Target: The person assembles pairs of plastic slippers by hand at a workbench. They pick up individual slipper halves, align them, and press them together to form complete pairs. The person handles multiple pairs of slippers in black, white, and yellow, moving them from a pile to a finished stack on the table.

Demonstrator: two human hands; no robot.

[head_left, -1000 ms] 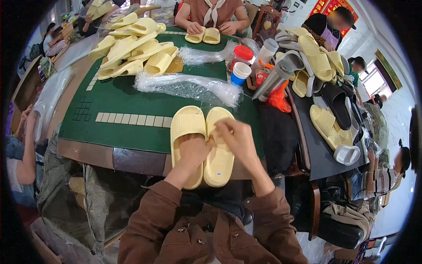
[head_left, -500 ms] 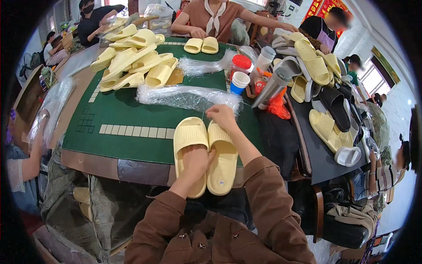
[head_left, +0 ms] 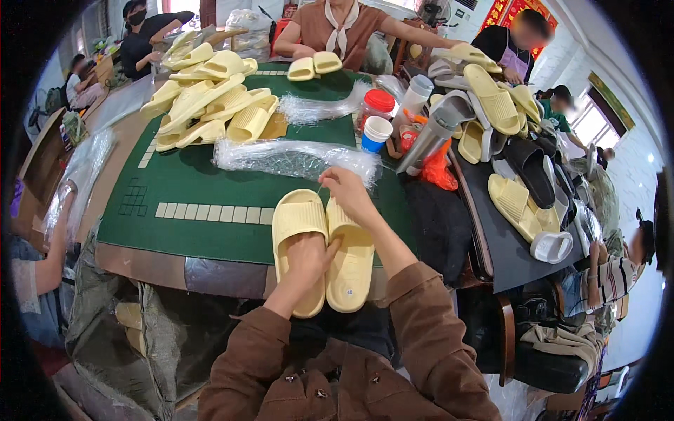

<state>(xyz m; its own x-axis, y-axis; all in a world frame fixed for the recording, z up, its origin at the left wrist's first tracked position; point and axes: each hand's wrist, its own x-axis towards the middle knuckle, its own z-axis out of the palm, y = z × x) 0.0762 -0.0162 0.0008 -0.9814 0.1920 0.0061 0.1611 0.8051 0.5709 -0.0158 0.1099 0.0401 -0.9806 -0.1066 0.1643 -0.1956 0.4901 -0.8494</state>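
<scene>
Green matting point(head_left: 184, 184) spans the middle of the frame, and at lower centre the left hand point(head_left: 307, 259), inside one strap point(head_left: 302, 222), grasps a pair of yellow slippers point(head_left: 349, 263), while the right hand point(head_left: 345, 192) pinches what seems a thin strand point(head_left: 320, 187) near their toes point(head_left: 298, 198).

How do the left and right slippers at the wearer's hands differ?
The left slipper has the left hand inside; the right slipper has none. The left slipper's strap shows almost whole; the right slipper's is partly behind the right hand and wrist. The right slipper shows a round label at its heel; the left slipper shows none. Both are pale yellow, toes pointing away.
</scene>
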